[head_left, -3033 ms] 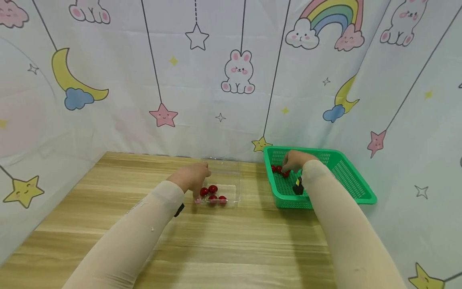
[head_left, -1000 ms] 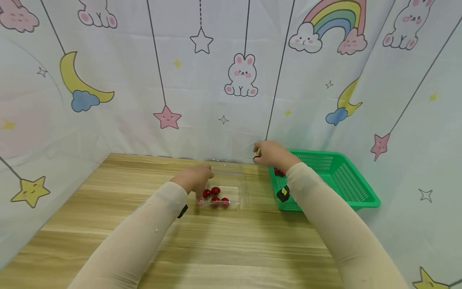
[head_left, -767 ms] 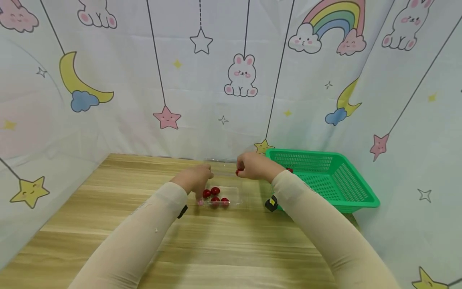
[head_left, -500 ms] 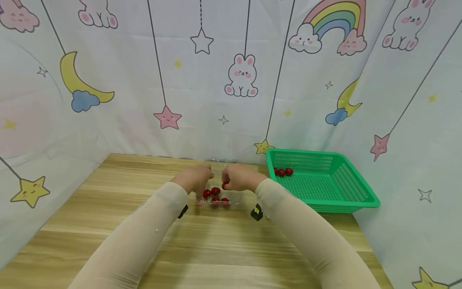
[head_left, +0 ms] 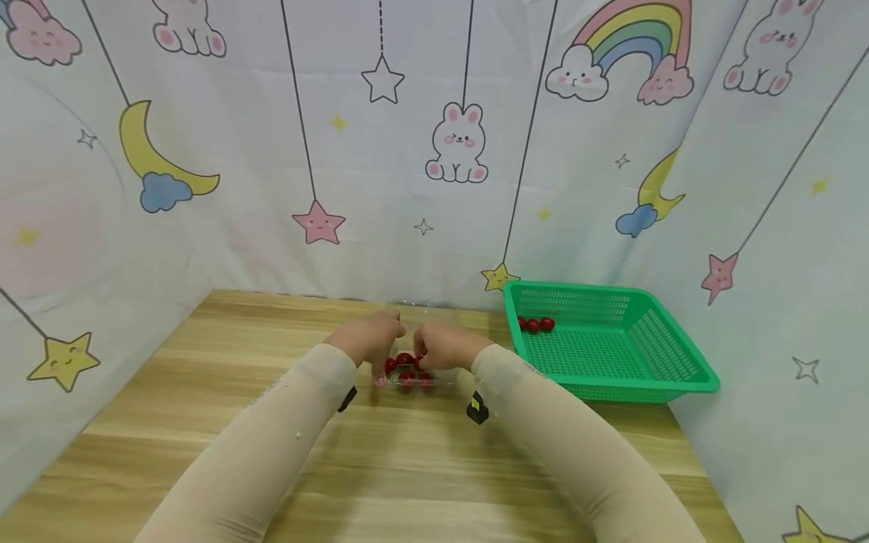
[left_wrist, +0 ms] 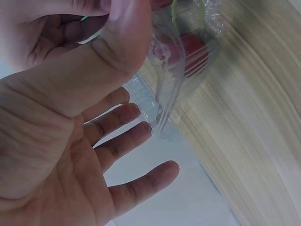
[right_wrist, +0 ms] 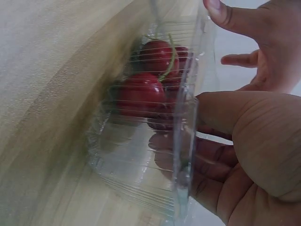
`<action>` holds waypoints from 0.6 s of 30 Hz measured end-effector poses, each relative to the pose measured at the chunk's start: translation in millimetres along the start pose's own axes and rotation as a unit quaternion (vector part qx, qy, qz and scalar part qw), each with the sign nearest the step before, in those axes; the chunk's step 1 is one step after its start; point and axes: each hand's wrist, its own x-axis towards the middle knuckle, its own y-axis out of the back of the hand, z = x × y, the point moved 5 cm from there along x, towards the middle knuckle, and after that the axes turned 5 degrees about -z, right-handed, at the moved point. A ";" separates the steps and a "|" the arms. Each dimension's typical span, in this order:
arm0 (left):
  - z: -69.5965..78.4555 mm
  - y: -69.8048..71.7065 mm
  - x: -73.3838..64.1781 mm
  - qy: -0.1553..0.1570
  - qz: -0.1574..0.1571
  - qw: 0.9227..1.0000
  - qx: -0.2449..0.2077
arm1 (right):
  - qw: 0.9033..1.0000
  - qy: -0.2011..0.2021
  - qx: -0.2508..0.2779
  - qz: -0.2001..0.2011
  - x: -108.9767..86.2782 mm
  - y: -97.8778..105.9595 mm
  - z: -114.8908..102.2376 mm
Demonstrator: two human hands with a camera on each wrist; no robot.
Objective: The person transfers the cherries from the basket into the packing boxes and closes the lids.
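Note:
Several red cherries with green stems [right_wrist: 141, 94] lie in the open clear plastic box [right_wrist: 136, 188] on the table. My right hand [head_left: 448, 345] reaches into the box from the right, its fingers curled at one cherry [head_left: 419, 363] low among the others. The box wall and the hand partly hide that contact. At the box's left side is my left hand [head_left: 366, 337], its thumb against the rim. In the left wrist view its fingers [left_wrist: 120, 146] stretch out loosely near the raised clear lid [left_wrist: 141, 96].
A green perforated basket [head_left: 679, 332] stands at the table's right, with a few cherries [head_left: 533, 325] in its left back corner. The wood-grain table [head_left: 407, 467] ends at a printed white curtain [head_left: 271, 256] behind and at both sides.
My right hand has come out of the green basket with a cherry, moved left and lowered it into the clear box. My left hand has stayed at the box.

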 end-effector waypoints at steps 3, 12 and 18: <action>0.8 1.0 0.9 0.000 0.001 1.000 0.004 | 1.000 0.001 -0.002 0.000 0.9 -1.3 0.6; 1.1 0.4 3.2 0.001 -0.007 1.000 0.004 | 1.000 0.000 0.025 -0.008 -9.4 10.6 7.9; -0.4 1.0 2.6 0.000 -0.005 1.000 0.002 | 1.000 -0.021 0.010 -0.008 -30.4 40.2 20.4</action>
